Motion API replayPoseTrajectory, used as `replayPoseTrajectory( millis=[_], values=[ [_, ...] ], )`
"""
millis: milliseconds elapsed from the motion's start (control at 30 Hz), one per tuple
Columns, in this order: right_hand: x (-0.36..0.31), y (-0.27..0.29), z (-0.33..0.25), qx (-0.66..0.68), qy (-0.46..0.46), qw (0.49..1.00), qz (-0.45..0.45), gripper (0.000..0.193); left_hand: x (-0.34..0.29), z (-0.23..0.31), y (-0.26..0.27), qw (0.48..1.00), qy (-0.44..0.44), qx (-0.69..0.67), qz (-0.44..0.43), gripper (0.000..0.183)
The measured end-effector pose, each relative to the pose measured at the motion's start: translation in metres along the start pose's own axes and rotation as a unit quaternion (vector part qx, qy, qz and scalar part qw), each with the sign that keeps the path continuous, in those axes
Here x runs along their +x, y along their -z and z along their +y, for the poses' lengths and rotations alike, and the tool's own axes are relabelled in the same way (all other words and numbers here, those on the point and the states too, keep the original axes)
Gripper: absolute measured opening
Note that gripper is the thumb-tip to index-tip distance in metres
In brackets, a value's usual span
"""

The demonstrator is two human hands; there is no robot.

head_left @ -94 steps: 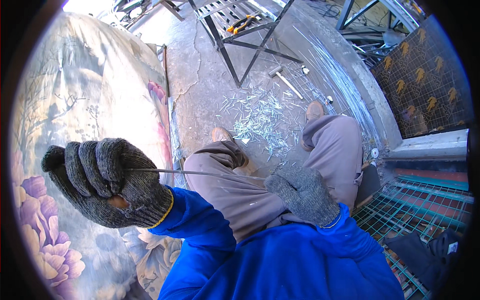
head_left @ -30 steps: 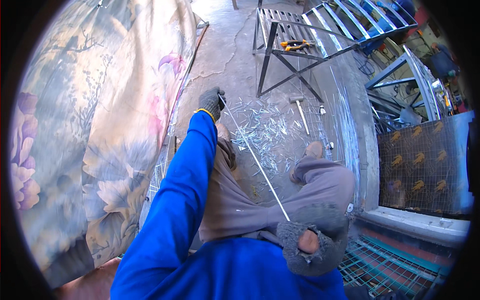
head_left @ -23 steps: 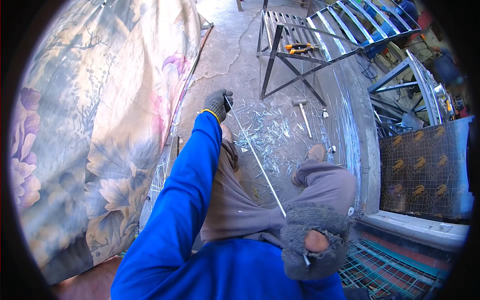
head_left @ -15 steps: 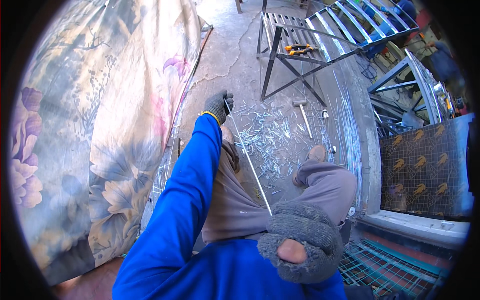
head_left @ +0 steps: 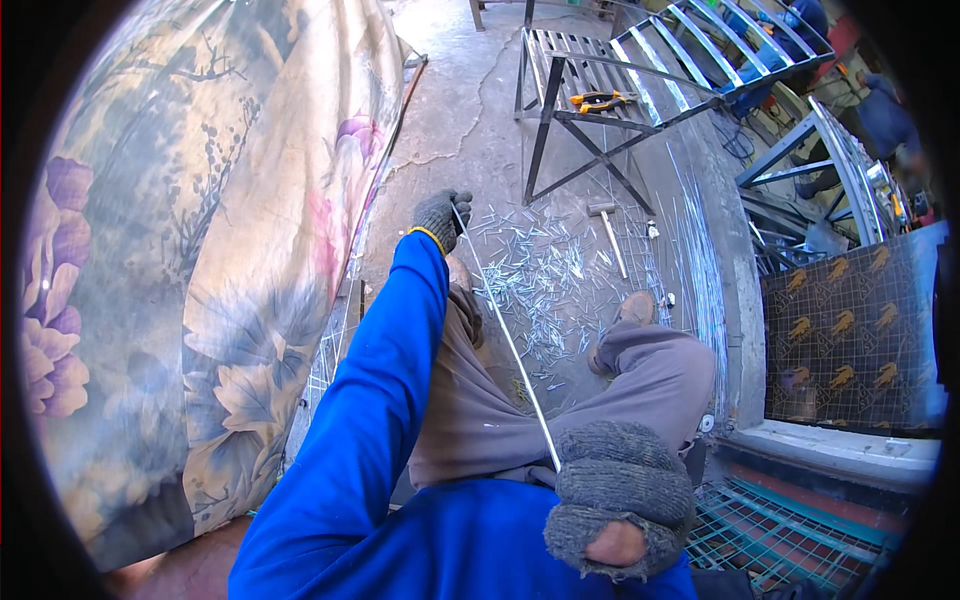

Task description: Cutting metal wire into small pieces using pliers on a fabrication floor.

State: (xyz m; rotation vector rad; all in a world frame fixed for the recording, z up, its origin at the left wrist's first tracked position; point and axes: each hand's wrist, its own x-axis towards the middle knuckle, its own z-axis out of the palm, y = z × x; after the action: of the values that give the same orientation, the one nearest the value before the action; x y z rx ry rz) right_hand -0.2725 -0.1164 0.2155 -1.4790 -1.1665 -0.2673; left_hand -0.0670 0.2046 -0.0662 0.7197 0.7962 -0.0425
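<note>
A thin, straight metal rod [head_left: 512, 345] runs slantwise between my two gloved hands. Its far end sits in my left hand [head_left: 440, 220], which wears a grey knit glove with a yellow cuff and is closed around it. Close to my body, my right hand [head_left: 625, 490] is curled into a fist at the rod's near end; a worn hole in its dark grey glove bares some skin. Between my shoes, many short cut metal pieces [head_left: 535, 285] lie scattered on the concrete floor. A hammer [head_left: 610, 240] rests to their right.
Orange-handled pliers [head_left: 600, 101] lie on a slatted metal frame [head_left: 590, 60] ahead. Long thin rods [head_left: 705, 290] stretch along the right side. A floral cloth [head_left: 220, 280] hangs at left. A patterned dark panel [head_left: 845, 345] and green wire mesh [head_left: 780, 535] are at right. Another person [head_left: 885, 115] is at far right.
My right hand has moved slightly right and closer to my body, with the rod's near end shifting along. My left hand has barely moved and still holds the far end.
</note>
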Motion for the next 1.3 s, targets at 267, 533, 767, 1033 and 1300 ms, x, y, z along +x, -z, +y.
replayPoseTrajectory(
  millis=[267, 533, 767, 1033, 1300],
  values=[
    [-0.013, -0.011, -0.013, 0.014, -0.068, 0.998, 0.005, 0.038, -0.004, -0.003, 0.006, 0.999, -0.017, 0.043, 0.01, 0.025],
    [-0.033, -0.011, -0.017, 0.02, -0.051, 0.997, -0.056, 0.031, -0.009, -0.009, 0.025, 0.999, 0.004, 0.033, 0.042, 0.024],
    [-0.038, -0.019, -0.012, 0.012, 0.004, 0.993, -0.121, 0.033, -0.019, -0.015, 0.024, 0.996, 0.047, 0.002, 0.079, 0.017],
    [-0.031, -0.033, -0.003, 0.079, 0.062, 0.99, -0.101, 0.033, 0.035, -0.043, 0.031, 0.999, 0.028, 0.023, 0.033, 0.015],
    [-0.029, -0.031, -0.012, 0.056, 0.09, 0.993, -0.057, 0.031, 0.14, -0.01, 0.147, 0.84, -0.222, 0.491, -0.058, 0.015]
  ],
)
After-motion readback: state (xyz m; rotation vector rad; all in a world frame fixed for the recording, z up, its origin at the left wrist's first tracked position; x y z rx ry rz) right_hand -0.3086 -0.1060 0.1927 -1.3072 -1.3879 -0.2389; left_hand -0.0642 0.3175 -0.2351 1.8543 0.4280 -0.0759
